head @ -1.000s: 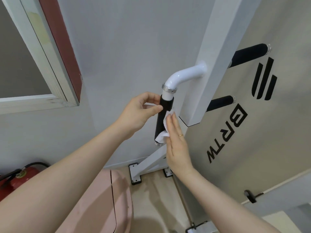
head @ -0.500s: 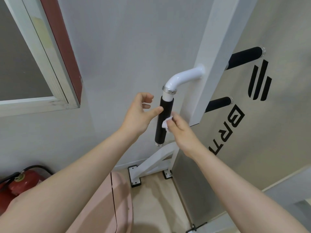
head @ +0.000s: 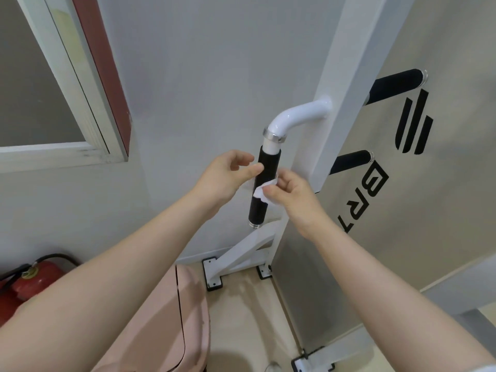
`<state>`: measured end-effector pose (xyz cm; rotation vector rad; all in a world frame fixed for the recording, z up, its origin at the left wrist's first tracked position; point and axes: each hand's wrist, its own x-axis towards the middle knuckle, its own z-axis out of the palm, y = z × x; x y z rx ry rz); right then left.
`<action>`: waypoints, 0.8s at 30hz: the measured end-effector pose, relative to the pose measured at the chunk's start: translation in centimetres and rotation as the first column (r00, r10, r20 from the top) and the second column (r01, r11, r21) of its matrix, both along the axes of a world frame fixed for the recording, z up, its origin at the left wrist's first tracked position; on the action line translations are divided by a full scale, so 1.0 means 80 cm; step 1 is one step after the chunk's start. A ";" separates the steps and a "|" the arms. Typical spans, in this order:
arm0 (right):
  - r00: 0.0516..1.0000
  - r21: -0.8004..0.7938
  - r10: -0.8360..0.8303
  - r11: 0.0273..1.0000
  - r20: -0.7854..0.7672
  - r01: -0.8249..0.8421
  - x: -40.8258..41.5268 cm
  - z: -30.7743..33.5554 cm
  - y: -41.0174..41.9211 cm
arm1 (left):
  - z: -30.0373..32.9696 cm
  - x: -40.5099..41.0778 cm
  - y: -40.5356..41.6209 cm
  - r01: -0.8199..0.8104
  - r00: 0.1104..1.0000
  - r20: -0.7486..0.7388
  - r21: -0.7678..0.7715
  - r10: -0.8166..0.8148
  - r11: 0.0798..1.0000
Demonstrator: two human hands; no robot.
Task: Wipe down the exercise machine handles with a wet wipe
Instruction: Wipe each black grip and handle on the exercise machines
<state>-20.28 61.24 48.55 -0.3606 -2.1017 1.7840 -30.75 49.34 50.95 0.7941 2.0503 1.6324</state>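
The right hand [head: 291,196] is pinching a crumpled white wet wipe [head: 261,191] between thumb and curled fingers, pressing it against the black foam handle [head: 264,187] just to the hand's left, about halfway down the grip. The left hand [head: 228,175] is sitting on the opposite side of that handle — its thumb tip is touching the foam near the top of the grip, while the fingers above are hanging loosely curled and gripping nothing. The wipe is lying between the two hands, touching the handle's front face.

Above both hands, the handle is joining a metal collar [head: 273,136] and a curved white tube [head: 298,116] that is running into the white upright post [head: 346,84] up and to the right of the right hand. Farther right, beyond that post, two more black foam handles are sticking out sideways — an upper handle [head: 394,84] and a lower handle [head: 351,161] — in front of a beige panel [head: 442,210] bearing black lettering.

Below the hands, the frame's white brace [head: 241,253] is slanting down to the floor [head: 241,318]. Under the left forearm, a pink bin [head: 161,331] is standing, and a red fire extinguisher [head: 29,280] is lying far to the left of it, below a white-framed window [head: 80,108].
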 end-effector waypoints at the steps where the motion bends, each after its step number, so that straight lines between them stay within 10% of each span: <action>1: 0.997 -0.050 -0.025 0.999 -0.073 0.021 -0.003 0.009 -0.001 | -0.001 0.000 0.001 0.002 1.000 0.007 0.004 -0.002 1.000; 4: 0.984 -0.142 -0.087 0.988 -0.155 0.065 -0.006 0.007 -0.011 | -0.002 -0.001 0.002 0.024 1.000 0.004 -0.008 -0.024 1.000; 11: 0.963 0.047 -0.010 0.999 0.271 -0.003 0.010 -0.076 -0.009 | -0.001 -0.003 0.000 0.107 0.994 0.003 -0.037 -0.107 0.994; 18: 0.982 -0.146 -0.163 0.978 -0.096 0.148 0.001 -0.022 -0.018 | 0.000 -0.006 0.001 0.072 0.997 0.011 -0.063 -0.071 0.995; 24: 0.935 0.019 -0.356 0.934 0.007 0.356 0.013 -0.068 -0.045 | 0.002 -0.001 0.000 0.097 0.993 0.072 -0.026 -0.095 0.995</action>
